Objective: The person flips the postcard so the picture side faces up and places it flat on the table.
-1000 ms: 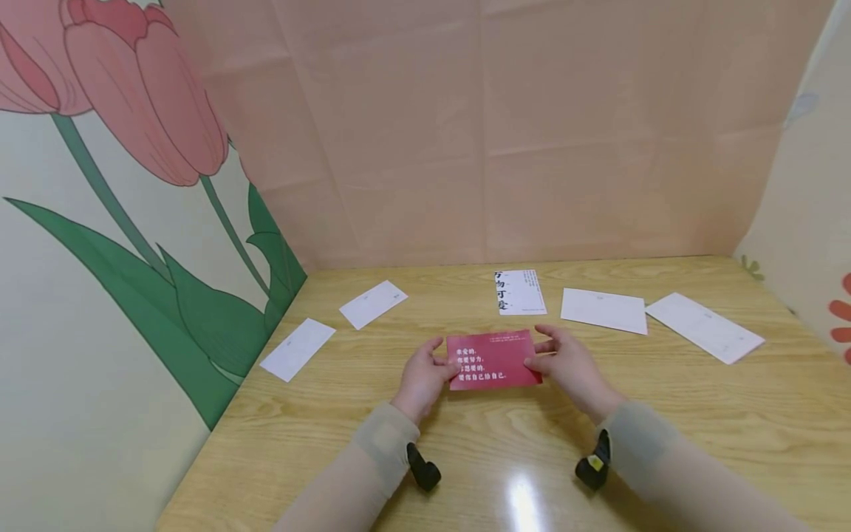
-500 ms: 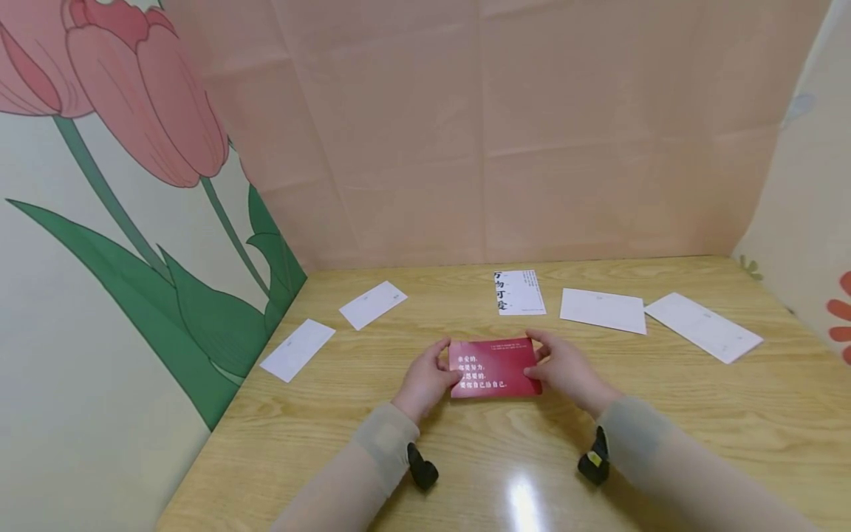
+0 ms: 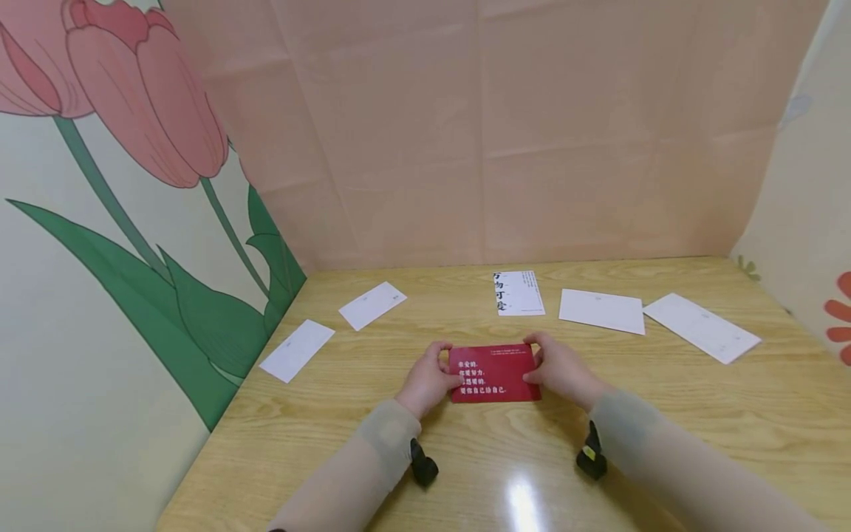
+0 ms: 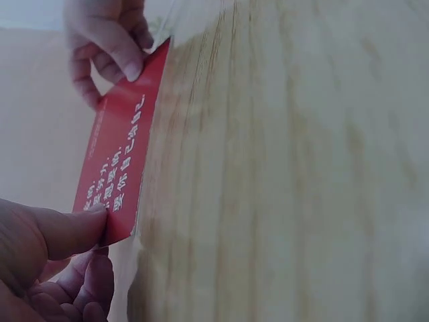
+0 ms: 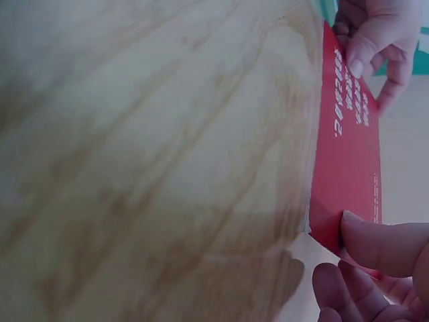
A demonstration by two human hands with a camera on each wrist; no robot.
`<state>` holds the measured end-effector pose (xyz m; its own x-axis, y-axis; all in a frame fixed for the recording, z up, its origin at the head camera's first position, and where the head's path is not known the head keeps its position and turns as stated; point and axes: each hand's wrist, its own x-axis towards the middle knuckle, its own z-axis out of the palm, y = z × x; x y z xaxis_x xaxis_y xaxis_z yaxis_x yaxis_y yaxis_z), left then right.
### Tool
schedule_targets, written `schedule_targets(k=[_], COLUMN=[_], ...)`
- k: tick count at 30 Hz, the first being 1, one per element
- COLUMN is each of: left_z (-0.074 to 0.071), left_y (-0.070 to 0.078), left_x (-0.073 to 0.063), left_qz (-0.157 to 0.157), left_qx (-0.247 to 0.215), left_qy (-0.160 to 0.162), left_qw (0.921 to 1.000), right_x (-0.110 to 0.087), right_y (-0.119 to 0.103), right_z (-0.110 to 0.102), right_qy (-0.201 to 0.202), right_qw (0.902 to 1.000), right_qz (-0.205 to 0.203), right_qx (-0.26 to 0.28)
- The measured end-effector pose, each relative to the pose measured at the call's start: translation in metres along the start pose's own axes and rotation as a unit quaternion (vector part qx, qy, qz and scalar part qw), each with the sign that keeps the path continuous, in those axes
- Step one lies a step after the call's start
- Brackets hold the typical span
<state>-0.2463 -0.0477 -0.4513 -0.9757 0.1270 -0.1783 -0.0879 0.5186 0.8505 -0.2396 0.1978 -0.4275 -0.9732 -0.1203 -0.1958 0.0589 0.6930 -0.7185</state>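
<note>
A red postcard [image 3: 495,373] with white printed lettering is held level between both hands, low over the middle of the wooden table [image 3: 505,443]. My left hand [image 3: 427,380] pinches its left end, thumb on the printed face and fingers behind. At the other end, my right hand [image 3: 561,373] grips it the same way. In the left wrist view the postcard [image 4: 124,147] leans back, its long lower edge close along the tabletop. The right wrist view shows the right thumb pressed near a corner of the postcard [image 5: 348,154].
Toward the back lies a white card with black lettering [image 3: 525,293]. Two white cards lie to its right, one nearer [image 3: 601,310] and one farther [image 3: 702,327]. Two more lie at the left, an inner card [image 3: 373,305] and an outer card [image 3: 297,350]. A pink cloth [image 3: 465,148] hangs behind.
Both hands have brought the red postcard slightly down and nearer the body. My right fingers, spread behind it earlier, have drawn in at its upper right corner. The white cards stay put.
</note>
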Motion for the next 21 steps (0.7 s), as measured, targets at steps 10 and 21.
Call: schedule_targets(k=[10,21], left_z=[0.003,0.006], left_y=[-0.001,-0.001], left_x=[0.005,0.009], left_qz=[0.024,0.025], left_qx=[0.038,0.125], left_qy=[0.000,0.024], left_qw=[0.9990,0.9915], right_x=[0.008,0.016], right_y=[0.002,0.006], right_z=[0.004,0.004], right_qy=[0.009,0.006], right_qw=[0.9981,0.9939], right_qz=[-0.027,-0.048], right_qx=[-0.054,-0.099])
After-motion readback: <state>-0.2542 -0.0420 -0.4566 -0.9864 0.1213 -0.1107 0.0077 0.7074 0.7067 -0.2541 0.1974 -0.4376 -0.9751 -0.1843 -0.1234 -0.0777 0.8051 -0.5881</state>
